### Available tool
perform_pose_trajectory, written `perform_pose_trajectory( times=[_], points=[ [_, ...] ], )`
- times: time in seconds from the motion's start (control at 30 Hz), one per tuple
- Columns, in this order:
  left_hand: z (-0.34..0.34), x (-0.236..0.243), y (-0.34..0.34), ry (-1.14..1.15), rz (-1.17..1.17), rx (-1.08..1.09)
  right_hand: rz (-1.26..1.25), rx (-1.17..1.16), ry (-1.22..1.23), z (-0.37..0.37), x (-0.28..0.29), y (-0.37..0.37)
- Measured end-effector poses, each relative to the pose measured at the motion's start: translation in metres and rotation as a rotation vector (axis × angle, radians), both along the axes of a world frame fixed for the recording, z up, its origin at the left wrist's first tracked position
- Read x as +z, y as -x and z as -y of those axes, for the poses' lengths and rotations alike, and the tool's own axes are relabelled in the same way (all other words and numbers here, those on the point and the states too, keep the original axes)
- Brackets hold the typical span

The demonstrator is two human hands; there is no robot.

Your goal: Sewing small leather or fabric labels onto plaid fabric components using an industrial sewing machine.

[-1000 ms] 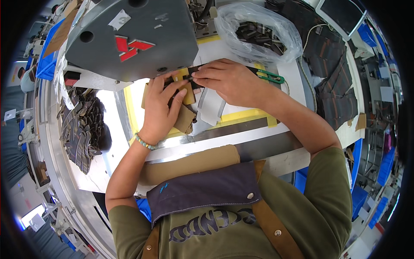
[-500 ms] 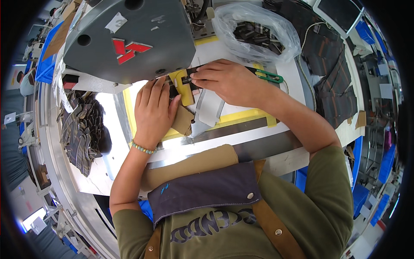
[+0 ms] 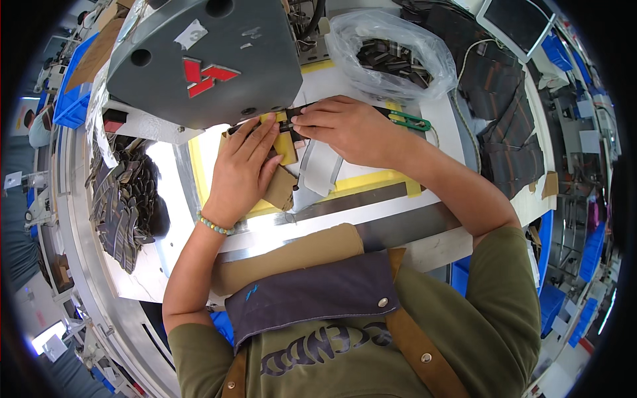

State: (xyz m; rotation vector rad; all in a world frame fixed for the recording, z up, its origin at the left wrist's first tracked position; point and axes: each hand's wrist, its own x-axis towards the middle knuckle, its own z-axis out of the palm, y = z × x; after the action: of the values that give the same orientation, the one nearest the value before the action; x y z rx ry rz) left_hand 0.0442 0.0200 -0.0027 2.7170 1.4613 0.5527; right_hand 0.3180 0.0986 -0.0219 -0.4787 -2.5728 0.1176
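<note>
Under the head of a grey sewing machine [image 3: 255, 69], my left hand [image 3: 247, 166] lies with its fingers stretched forward, nothing visibly gripped. Its fingertips rest against a yellow guide piece [image 3: 286, 147], and brown cardboard [image 3: 281, 188] shows beside the thumb. Just right of the guide, my right hand [image 3: 352, 129] is closed, its fingertips bent down at a small dark piece, mostly hidden. A green-handled tool [image 3: 413, 121], like thread snips, sticks out behind that hand; whether the palm holds it is hidden. Below the right fingers lies a grey-white strip [image 3: 320, 166].
Striped dark fabric pieces [image 3: 126, 205] are heaped at the left. A clear plastic bag [image 3: 438, 56] with small dark pieces stands beyond my right hand, near folded dark striped fabric [image 3: 507, 142]. Yellow tape [image 3: 371, 182] borders the work plate. A screen [image 3: 517, 26] stands far right.
My left fingers have shifted right, now reaching over the yellow guide's upper part. My right hand keeps nearly the same place. The whole view has tilted slightly.
</note>
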Motion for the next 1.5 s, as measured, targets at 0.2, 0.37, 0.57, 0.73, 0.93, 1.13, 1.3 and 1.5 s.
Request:
perform_pose_trajectory(
  times=[0.2,0.37,0.57,0.73,0.93,1.13,1.3,1.5],
  points=[
    [-0.001,0.002,-0.001,-0.02,-0.013,-0.005,0.002,0.004,-0.018,-0.002,0.001,0.001],
    [-0.001,0.001,-0.002,-0.026,0.014,-0.018,0.025,0.007,-0.018,-0.002,0.0,-0.001],
    [-0.003,-0.004,-0.002,-0.065,0.004,0.013,0.037,0.002,-0.014,-0.007,-0.001,0.0],
    [-0.006,-0.005,-0.001,-0.055,0.052,0.022,0.031,-0.023,-0.009,-0.008,0.001,0.002],
    [-0.007,-0.005,0.0,-0.012,0.073,0.037,0.016,-0.024,0.029,-0.012,-0.004,0.0],
    [-0.006,-0.006,0.0,-0.027,0.071,0.037,-0.012,0.001,0.075,-0.011,-0.001,0.001],
    [-0.006,-0.007,0.001,-0.055,0.045,0.051,0.013,-0.008,0.041,-0.014,-0.002,0.001],
    [-0.004,-0.001,0.003,-0.052,0.019,0.035,0.015,-0.009,-0.059,-0.014,0.002,0.004]
  ],
)
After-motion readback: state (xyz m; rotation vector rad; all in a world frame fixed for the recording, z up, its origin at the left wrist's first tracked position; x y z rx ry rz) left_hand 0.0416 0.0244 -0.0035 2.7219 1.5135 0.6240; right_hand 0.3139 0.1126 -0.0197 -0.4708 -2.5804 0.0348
